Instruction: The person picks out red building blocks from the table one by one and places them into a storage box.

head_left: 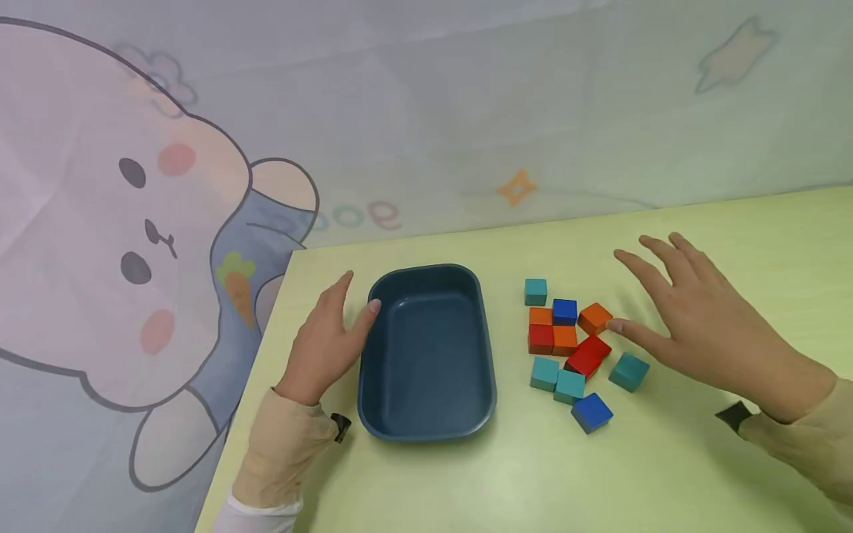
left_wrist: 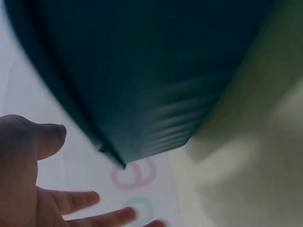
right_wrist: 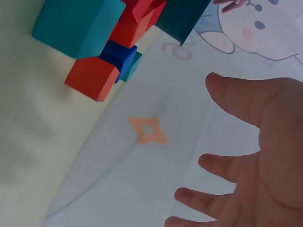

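A dark blue rectangular tray (head_left: 426,427) with rounded corners lies on the table, nothing in it. My left hand (head_left: 324,342) is at its left side, fingers spread, thumb tip overlapping the rim in the head view. To the tray's right lies a loose cluster of cubes: teal (head_left: 536,292), blue (head_left: 591,412), orange (head_left: 595,318) and red (head_left: 588,357). My right hand (head_left: 709,322) hovers right of the cluster with fingers spread and nothing in it. Its thumb tip appears beside the orange cube. In the right wrist view a teal cube (right_wrist: 75,28) looms nearest.
The pale yellow-green table (head_left: 466,496) ends at a cloth backdrop (head_left: 426,111) behind and to the left. A cartoon animal (head_left: 153,222) is printed on the cloth. Black straps or clips (head_left: 340,426) show at both wrists.
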The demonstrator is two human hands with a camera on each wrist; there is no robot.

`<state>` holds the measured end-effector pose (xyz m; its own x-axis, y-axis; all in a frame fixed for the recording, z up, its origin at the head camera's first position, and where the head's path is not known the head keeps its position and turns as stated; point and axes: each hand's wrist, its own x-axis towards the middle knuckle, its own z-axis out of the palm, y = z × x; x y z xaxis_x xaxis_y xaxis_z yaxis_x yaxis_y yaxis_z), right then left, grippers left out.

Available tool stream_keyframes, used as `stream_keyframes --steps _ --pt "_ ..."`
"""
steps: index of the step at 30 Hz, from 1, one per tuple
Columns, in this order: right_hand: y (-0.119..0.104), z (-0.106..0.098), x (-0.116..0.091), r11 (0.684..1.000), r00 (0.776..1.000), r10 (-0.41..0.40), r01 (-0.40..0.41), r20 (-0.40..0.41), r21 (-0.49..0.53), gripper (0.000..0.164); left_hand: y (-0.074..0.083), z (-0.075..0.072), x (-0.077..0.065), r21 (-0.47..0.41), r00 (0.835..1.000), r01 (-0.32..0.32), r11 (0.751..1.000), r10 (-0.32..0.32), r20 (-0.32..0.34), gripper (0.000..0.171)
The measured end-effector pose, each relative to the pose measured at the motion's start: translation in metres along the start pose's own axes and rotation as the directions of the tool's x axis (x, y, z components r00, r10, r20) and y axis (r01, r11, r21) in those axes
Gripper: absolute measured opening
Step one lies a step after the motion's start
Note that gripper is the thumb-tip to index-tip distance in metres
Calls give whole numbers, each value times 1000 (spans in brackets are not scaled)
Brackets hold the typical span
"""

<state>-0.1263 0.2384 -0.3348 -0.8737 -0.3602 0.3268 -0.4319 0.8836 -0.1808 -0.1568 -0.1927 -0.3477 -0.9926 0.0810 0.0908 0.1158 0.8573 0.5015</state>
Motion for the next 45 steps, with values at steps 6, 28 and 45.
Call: stream_keyframes --steps 6,28,45 --pt "-15 6 2 985 982 -154 160 -109 57 62 -4 16 2 -13 996 73 997 -72 47 76" --pt "-21 48 0 891 886 -454 449 97 67 44 -5 32 2 -4 997 73 997 -73 -17 17" --pt "-23 50 -4 905 897 -422 410 128 114 42 -1 35 4 -27 997 15 1000 -17 -75 18"
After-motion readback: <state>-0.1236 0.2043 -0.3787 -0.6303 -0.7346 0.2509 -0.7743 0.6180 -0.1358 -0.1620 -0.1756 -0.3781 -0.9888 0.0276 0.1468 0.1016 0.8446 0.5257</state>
